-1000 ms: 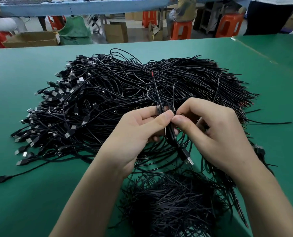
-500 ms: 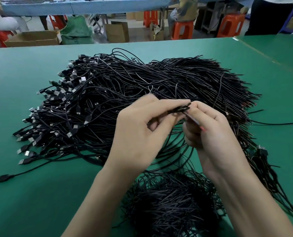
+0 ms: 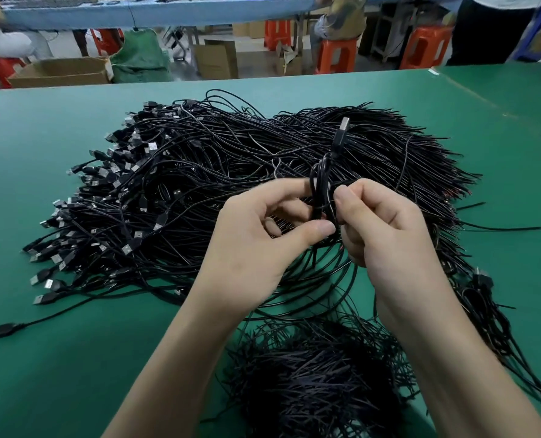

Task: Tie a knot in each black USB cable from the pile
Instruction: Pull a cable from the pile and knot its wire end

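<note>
Green table (image 3: 57, 358), cable pile (image 3: 231, 172), one looped cable (image 3: 339, 141) held, orange stools (image 3: 337, 55) behind

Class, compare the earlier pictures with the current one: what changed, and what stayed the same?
The coiled USB cable was turned over: its plug, hanging below the hands a second ago, now sticks up above them. The left hand and right hand kept their grip on the coil. The cable pile on the green table stayed put.
</note>
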`<state>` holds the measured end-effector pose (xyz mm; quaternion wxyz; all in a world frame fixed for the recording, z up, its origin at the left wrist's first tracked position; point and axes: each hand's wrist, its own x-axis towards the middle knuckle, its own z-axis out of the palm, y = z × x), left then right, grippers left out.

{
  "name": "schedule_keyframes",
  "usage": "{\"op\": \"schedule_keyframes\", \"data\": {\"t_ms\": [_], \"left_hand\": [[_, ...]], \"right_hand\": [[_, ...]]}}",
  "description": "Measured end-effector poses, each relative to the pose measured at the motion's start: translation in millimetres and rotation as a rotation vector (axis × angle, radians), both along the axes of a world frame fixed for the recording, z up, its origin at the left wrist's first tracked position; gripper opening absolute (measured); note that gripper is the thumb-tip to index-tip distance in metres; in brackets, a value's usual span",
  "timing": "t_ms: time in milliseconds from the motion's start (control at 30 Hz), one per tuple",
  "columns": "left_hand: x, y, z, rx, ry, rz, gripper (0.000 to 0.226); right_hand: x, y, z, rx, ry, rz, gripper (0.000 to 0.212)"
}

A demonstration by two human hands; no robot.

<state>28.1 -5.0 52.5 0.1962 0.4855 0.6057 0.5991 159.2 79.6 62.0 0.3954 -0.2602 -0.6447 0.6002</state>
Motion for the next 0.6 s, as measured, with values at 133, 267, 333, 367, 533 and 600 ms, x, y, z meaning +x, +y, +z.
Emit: {"op": "schedule_keyframes", "data": {"t_ms": [133,267,333,367,533,600], "left_hand": [[4.3,-1.1,3.2,0.061,0.260,0.121,0.034],[4.1,-4.1,2.4,0.051,0.187,0.002,0.031],[3.7,-5.7,4.5,0.053,0.084,-0.080,0.025],[3.9,-6.0,6.1,0.068,0.053,-0.094,0.022],[0.7,-4.8,7.0,0.072,-0.049,-0.076,0.023],[1.1,-3.4,4.7,0.085,-0.070,-0.060,0.049]], "right_hand": [[1.3,-1.8,-1.0,-0.206,0.062,0.091,0.031],[2.9,-0.9,-1.0,-0.230,0.095,0.109,0.034],[3.4,0.8,-0.1,-0.201,0.069,0.087,0.029],[3.1,0.7,0.4,-0.170,0.056,0.084,0.028],[3.0,-1.8,4.3,-0.131,0.022,0.073,0.035],[3.7,-0.5,5.5,-0.105,0.004,0.082,0.033]]}}
